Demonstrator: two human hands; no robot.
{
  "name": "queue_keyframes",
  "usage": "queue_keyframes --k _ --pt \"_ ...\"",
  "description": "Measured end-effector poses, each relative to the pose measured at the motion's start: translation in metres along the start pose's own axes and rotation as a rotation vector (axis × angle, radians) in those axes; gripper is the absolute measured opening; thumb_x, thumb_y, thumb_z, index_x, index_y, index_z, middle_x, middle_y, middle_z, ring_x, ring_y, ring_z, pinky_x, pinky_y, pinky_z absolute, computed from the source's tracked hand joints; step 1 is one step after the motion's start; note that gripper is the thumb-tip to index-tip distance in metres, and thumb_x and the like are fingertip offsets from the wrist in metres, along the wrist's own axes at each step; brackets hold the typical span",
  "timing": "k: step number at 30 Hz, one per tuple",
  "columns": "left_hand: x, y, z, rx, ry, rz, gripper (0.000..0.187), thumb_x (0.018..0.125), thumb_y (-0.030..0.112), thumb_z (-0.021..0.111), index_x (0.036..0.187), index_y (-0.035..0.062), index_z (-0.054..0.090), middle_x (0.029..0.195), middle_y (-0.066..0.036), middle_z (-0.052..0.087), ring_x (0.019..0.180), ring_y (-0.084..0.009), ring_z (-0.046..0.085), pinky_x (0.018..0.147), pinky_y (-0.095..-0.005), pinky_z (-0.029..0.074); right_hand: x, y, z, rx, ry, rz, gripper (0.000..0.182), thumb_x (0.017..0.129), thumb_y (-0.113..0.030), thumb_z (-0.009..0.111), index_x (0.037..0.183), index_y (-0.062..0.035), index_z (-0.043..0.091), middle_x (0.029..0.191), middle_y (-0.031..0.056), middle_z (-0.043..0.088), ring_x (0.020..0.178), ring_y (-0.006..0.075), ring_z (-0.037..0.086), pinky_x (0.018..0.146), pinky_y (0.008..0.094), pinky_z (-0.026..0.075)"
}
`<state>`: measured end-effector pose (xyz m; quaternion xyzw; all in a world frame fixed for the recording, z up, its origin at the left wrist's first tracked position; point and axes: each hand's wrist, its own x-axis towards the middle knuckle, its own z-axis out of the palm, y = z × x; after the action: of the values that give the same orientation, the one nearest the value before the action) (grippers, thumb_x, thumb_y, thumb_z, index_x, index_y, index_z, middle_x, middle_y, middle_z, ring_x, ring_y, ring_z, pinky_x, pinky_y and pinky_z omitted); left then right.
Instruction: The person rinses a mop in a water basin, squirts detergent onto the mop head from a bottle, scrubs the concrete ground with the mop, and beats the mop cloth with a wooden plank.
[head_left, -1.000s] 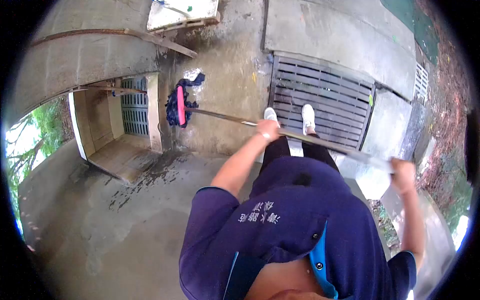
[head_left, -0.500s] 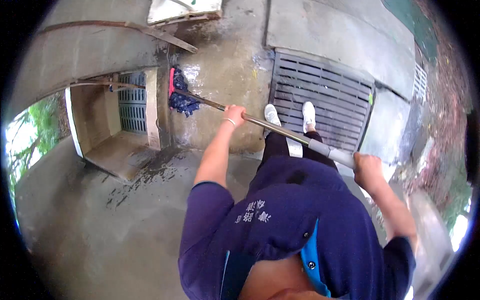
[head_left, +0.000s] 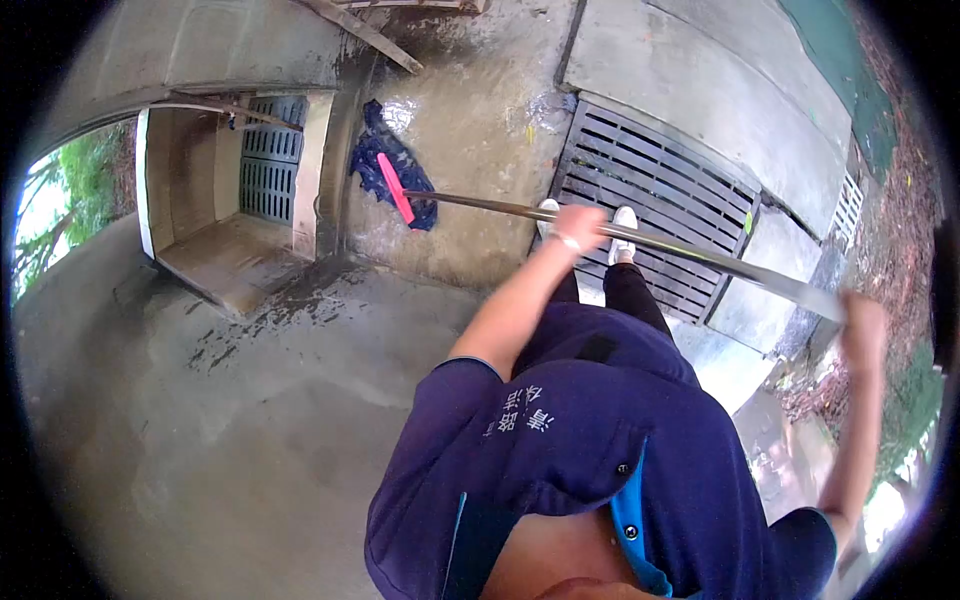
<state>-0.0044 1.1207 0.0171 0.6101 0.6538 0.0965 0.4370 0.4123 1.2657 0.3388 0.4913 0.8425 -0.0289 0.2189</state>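
Note:
A long metal mop pole (head_left: 690,248) slants across the view. My left hand (head_left: 581,228) is closed around its middle, above my white shoes. Out at the right, my right hand (head_left: 863,322) wraps the pale grip end and looks slightly blurred. At the pole's far end, a pink mop bar (head_left: 395,188) is tilted over dark blue mop cloth (head_left: 374,150), which is spread on the wet brown floor (head_left: 480,150).
A dark slotted drain grate (head_left: 655,200) lies under and beyond my feet. Left of the mop is a box-like recess (head_left: 190,180) with a grey grille. A wooden strip (head_left: 375,38) juts in near the top, and leaf litter (head_left: 905,240) lines the right.
Both hands have moved right with the pole. The pink bar has shifted right and down, away from the recess, and the cloth has spread out longer.

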Motion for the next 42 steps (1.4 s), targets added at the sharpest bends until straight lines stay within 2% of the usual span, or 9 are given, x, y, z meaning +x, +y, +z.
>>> queue_keyframes --k 1,4,7,12,17,23,31,37,42 --pt "-0.005 -0.058 0.012 0.065 0.131 0.039 0.017 0.067 0.025 0.067 0.074 0.0109 0.060 0.074 -0.013 0.063 0.073 -0.0347 0.060 0.064 -0.0455 0.047 0.028 -0.086 -0.037 -0.254 -0.143 -0.002 0.007 0.072 -0.002 0.057 0.078 -0.0047 0.059 0.073 0.0165 0.062 0.072 0.0330 0.063 0.062 0.0414 0.049" --pt "-0.056 -0.154 -0.036 0.278 0.239 -0.234 0.012 0.063 0.020 0.068 0.069 0.0135 0.060 0.068 -0.013 0.060 0.069 -0.0327 0.059 0.062 -0.0433 0.045 0.051 -0.179 -0.028 -0.113 -0.201 -0.236 0.022 0.066 0.005 0.055 0.085 -0.0055 0.056 0.069 0.0132 0.062 0.068 0.0327 0.062 0.065 0.0417 0.049" --pt "-0.083 -0.166 -0.024 0.354 0.303 -0.182 0.015 0.062 0.027 0.070 0.066 0.0155 0.060 0.068 -0.012 0.061 0.069 -0.0321 0.059 0.064 -0.0434 0.045 0.052 -0.185 -0.025 -0.024 -0.245 -0.306 0.020 0.065 0.005 0.054 0.082 -0.0058 0.056 0.068 0.0128 0.062 0.067 0.0317 0.062 0.063 0.0412 0.049" --pt "-0.033 -0.024 0.012 0.253 0.062 -0.179 0.031 0.061 0.043 0.073 0.065 0.0140 0.061 0.070 -0.012 0.062 0.070 -0.0323 0.061 0.064 -0.0435 0.048 0.013 -0.040 0.011 0.144 -0.019 -0.235 0.019 0.065 0.004 0.054 0.081 -0.0051 0.059 0.071 0.0176 0.059 0.069 0.0387 0.058 0.061 0.0441 0.045" --pt "0.021 0.164 0.013 -0.042 0.072 0.291 0.043 0.066 0.048 0.072 0.079 0.0107 0.056 0.069 -0.006 0.062 0.073 -0.0288 0.061 0.069 -0.0430 0.045 -0.047 0.141 -0.052 -0.098 -0.123 0.153 0.021 0.066 0.003 0.058 0.086 -0.0030 0.060 0.076 0.0185 0.060 0.076 0.0381 0.059 0.066 0.0421 0.046" --pt "0.039 0.167 0.007 -0.265 0.189 0.312 0.031 0.070 0.036 0.072 0.076 0.0117 0.056 0.068 -0.001 0.061 0.074 -0.0250 0.060 0.070 -0.0397 0.044 -0.051 0.209 -0.104 -0.375 0.171 -0.050 0.024 0.074 0.001 0.056 0.098 -0.0032 0.056 0.087 0.0174 0.060 0.081 0.0365 0.059 0.068 0.0435 0.046" --pt "-0.011 0.016 -0.012 -0.176 0.331 0.088 0.027 0.066 0.030 0.073 0.072 0.0097 0.055 0.068 -0.009 0.059 0.069 -0.0313 0.059 0.059 -0.0430 0.045 0.070 0.004 -0.100 -0.283 -0.033 -0.131 0.018 0.063 0.008 0.054 0.076 -0.0038 0.060 0.071 0.0195 0.058 0.071 0.0397 0.058 0.060 0.0449 0.045" --pt "-0.105 -0.182 0.012 0.171 0.376 -0.233 0.018 0.058 0.016 0.069 0.065 0.0128 0.053 0.064 -0.010 0.056 0.067 -0.0337 0.056 0.058 -0.0438 0.042 0.056 -0.200 -0.003 -0.274 -0.282 -0.281 0.022 0.067 0.000 0.061 0.085 -0.0092 0.055 0.074 0.0094 0.062 0.068 0.0251 0.065 0.063 0.0363 0.050" --pt "-0.097 -0.160 -0.031 0.158 0.051 -0.296 0.018 0.061 0.023 0.074 0.067 0.0134 0.059 0.070 -0.005 0.063 0.073 -0.0283 0.061 0.068 -0.0405 0.047 0.051 -0.202 -0.040 -0.017 -0.132 -0.347 0.020 0.068 0.002 0.054 0.085 -0.0087 0.054 0.072 0.0119 0.060 0.068 0.0313 0.061 0.060 0.0411 0.046"
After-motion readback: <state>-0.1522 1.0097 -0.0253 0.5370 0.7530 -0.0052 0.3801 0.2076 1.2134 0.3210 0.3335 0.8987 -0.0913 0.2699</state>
